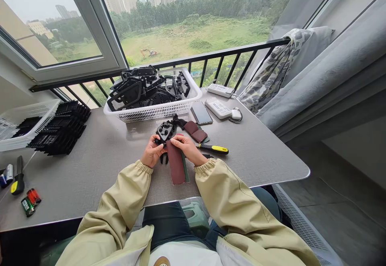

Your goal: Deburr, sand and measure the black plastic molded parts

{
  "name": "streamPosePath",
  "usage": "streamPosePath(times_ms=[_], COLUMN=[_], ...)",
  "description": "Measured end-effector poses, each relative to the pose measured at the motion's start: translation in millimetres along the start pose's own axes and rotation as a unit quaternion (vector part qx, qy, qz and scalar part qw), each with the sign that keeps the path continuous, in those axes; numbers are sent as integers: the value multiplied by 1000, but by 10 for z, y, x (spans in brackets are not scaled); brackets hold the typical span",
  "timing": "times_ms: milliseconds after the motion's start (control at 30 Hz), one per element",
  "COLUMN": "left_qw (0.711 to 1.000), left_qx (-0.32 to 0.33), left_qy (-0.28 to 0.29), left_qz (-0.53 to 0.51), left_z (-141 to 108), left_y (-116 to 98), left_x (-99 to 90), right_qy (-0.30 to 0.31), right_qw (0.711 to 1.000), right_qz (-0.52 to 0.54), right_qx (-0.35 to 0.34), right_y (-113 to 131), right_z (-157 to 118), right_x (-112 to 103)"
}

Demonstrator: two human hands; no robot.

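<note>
A basket and a phone sit on the grey table beside the window; left hand grips a plastic part, right hand pinches a brown strip.

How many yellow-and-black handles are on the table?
2: one handle beside the right hand, another handle toward the picture's left, near the red batteries. Others may be hidden.

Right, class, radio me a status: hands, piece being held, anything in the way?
Left hand holding black plastic part. Right hand pinching upper end of maroon strip, close to part. No obstruction seen; yellow-and-black handle lies beside right hand.
</note>
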State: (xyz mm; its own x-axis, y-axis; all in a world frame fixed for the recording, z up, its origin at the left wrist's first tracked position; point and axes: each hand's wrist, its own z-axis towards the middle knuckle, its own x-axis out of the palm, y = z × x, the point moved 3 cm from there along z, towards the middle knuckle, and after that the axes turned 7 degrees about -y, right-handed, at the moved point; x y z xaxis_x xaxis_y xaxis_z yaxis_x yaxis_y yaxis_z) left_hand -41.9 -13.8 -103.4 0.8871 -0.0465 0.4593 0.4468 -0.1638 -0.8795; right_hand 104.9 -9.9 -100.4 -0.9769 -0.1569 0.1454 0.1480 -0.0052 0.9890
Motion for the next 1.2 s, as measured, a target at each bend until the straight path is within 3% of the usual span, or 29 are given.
streamPosePath(times_ms=[200, 367, 633, 833, 967, 1067, 1200], left_qw=[1000, 1000, 999, 999, 998, 996, 986], left_qx=[4, -2, 28, 10, 19, 32, 60], left_qy=[-1, -1, -6, -22, -26, -56, -151], left_qz=[-6, -22, -26, -43, -57, -56, -38], left_z=[-5, 1, 39, 49, 34, 27, 35], left_y=[7, 24, 49, 63, 57, 56, 62], left_x=[14, 3, -68, -83, -55, -52, -105], right_qy=[19, -18, 21, -17, 2, 12, -31], right_qw=[1000, 1000, 1000, 1000, 1000, 1000, 999], right_qz=[14, -4, -9, 1, -4, -10, -14], right_qx=[3, -4, 10, -9, -1, 7, 1], right_y=[0, -6, 20, 7, -1, -3, -12], right_z=[-11, 9, -17, 7, 4, 0, 16], right_x=[4, -13, 18, 8, 34, 43, 2])
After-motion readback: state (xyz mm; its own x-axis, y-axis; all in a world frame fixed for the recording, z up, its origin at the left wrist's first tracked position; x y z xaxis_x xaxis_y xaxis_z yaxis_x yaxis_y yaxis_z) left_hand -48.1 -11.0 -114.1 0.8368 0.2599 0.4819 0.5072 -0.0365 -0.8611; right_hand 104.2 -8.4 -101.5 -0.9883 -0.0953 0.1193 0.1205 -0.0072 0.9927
